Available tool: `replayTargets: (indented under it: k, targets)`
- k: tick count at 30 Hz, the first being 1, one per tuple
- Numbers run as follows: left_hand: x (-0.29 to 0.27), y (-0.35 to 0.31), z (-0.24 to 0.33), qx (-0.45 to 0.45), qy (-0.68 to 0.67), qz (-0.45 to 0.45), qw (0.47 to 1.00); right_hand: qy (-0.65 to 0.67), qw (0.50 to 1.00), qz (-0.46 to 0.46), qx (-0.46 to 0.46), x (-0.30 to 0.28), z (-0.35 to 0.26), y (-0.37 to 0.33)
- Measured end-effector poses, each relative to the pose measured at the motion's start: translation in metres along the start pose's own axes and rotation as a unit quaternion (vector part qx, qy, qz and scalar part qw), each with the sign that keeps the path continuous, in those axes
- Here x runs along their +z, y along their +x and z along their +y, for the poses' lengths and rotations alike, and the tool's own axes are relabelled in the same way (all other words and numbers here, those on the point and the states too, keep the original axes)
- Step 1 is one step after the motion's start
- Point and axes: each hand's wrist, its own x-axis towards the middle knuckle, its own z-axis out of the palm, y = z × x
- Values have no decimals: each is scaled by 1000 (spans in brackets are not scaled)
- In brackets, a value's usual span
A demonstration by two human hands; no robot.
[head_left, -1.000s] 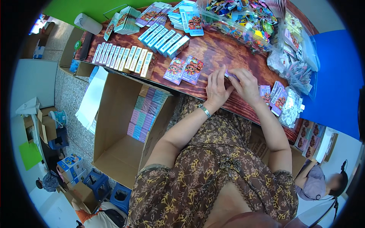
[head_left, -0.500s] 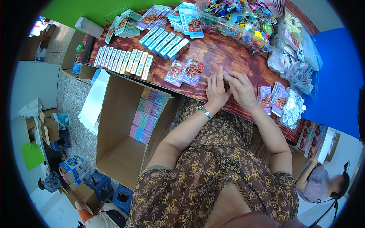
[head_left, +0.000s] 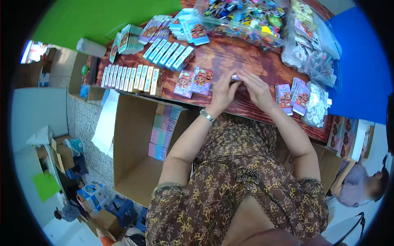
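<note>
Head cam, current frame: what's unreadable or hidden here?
- Small pale item between the left hand and right hand: head view, mostly covered by fingers; its kind and the grip cannot be told.
- Open brown cardboard box beside the wooden table: its right part hidden behind the left forearm.
- Heap of colourful small packets in clear bags: too small and bent by the fisheye rim to tell apart.

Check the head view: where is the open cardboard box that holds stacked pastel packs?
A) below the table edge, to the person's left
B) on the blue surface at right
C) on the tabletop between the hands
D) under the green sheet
A: the open cardboard box sits below the wooden table edge, left of the left hand.
</note>
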Motion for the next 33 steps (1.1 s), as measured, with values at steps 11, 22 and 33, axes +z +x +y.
replayTargets:
  k: [11,22,33]
  targets:
    - [-74,27,-35,57,232,-96,966,-102,986,-112,73,-95,15,-31]
    - [-49,18,-3,-59,-72,-97,991,161,957,-68,232,-70,-37,-13]
    - [-34,-3,2,-76,-211,-54,973,257,941,29,220,-15,-35,3]
